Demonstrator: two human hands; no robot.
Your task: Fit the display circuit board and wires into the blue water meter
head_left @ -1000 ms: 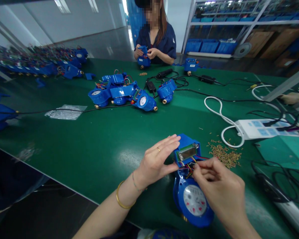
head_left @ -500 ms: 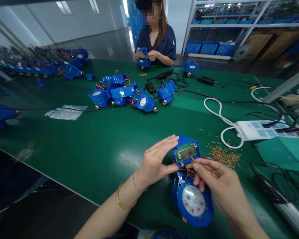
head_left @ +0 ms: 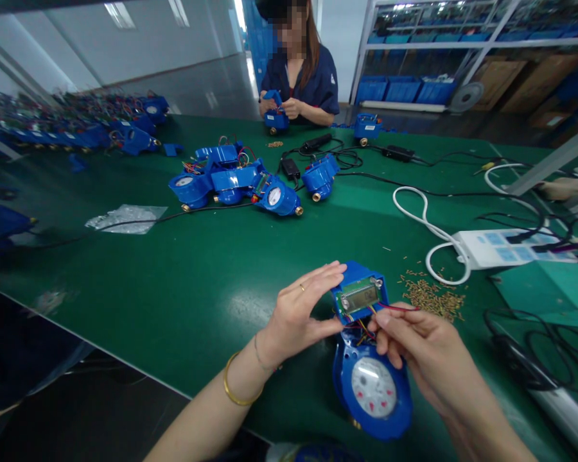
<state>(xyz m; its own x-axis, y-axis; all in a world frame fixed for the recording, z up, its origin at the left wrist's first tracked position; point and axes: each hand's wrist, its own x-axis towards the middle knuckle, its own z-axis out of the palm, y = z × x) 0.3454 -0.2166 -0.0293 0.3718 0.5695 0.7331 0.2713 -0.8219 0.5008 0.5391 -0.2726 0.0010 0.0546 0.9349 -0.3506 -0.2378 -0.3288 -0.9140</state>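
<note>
A blue water meter (head_left: pixel 373 390) with a round dial rests on the green table in front of me. Above the dial its blue housing is tipped up, with a circuit board and small display (head_left: pixel 360 297) facing me. My left hand (head_left: pixel 298 314) grips this housing along its left side, thumb below and fingers over the top. At the housing's lower edge my right hand (head_left: pixel 414 340) pinches thin wires (head_left: pixel 365 328) between thumb and fingertips. A red wire (head_left: pixel 399 308) sticks out over that hand. The wires' ends are partly hidden by my fingers.
Small brass screws (head_left: pixel 433 296) lie piled right of the meter, near a white power strip (head_left: pixel 515 247). An electric screwdriver (head_left: pixel 534 369) lies at the right. Several blue meters (head_left: pixel 236 176) and a plastic bag (head_left: pixel 128 219) are further back. A co-worker (head_left: pixel 298 77) holds another meter opposite.
My right hand has shifted slightly at the wires, and the red wire now shows more clearly above it. My left hand keeps its hold on the housing.
</note>
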